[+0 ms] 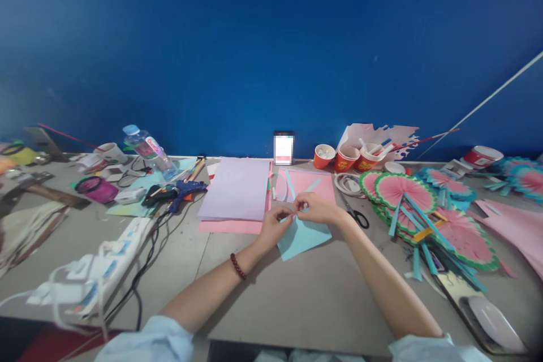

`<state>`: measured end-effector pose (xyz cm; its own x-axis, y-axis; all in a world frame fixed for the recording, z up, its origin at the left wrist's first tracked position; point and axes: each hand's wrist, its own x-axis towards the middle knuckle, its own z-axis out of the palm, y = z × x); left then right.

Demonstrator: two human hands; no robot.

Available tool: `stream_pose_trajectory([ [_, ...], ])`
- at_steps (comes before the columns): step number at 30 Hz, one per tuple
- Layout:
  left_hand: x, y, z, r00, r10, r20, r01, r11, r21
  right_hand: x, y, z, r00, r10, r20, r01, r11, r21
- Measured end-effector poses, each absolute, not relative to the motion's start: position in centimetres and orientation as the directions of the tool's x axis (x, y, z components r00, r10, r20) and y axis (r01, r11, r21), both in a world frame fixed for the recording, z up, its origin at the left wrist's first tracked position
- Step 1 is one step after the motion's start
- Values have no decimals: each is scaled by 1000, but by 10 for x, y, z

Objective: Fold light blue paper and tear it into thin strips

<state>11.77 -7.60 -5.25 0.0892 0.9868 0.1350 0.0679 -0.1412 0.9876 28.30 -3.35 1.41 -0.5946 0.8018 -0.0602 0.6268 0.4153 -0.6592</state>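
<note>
My left hand [276,227] and my right hand [314,208] meet at their fingertips over the middle of the table. Both pinch at one spot; what lies between the fingers is too small to make out. Right below them lies a light blue sheet of paper [303,240], partly covered by the hands. Just beyond is a pink sheet [322,181] with thin light blue paper strips [289,179] on it, one reaching toward my fingers. To the left of my hands, a lilac sheet [240,189] rests on pink paper [229,227].
Right of my hands are black-handled scissors [360,218], red paper cups [347,158] and watermelon-coloured paper fans [405,192]. A phone [284,149] stands against the blue wall. Leftward lie a blue glue gun [184,192], a bottle [150,150], cables and a white power strip [114,266].
</note>
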Motion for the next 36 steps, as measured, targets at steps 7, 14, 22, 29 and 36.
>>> stream_pose_trajectory([
  [7,118,-76,-51,75,989,128,52,-132,990,284,-34,20,-601,797,-60,626,423,-655],
  [14,117,-77,-50,61,992,107,47,-110,993,288,-33,25,-607,792,-66,628,427,-650],
  [22,118,-79,-44,34,996,82,52,-84,995,312,-25,32,-531,843,-84,692,374,-618],
  [29,118,-83,-35,47,997,61,38,-63,997,329,-21,35,-489,864,-122,731,329,-597],
  [36,117,-79,-43,34,997,73,20,-74,997,322,-23,35,-429,903,25,714,356,-603],
])
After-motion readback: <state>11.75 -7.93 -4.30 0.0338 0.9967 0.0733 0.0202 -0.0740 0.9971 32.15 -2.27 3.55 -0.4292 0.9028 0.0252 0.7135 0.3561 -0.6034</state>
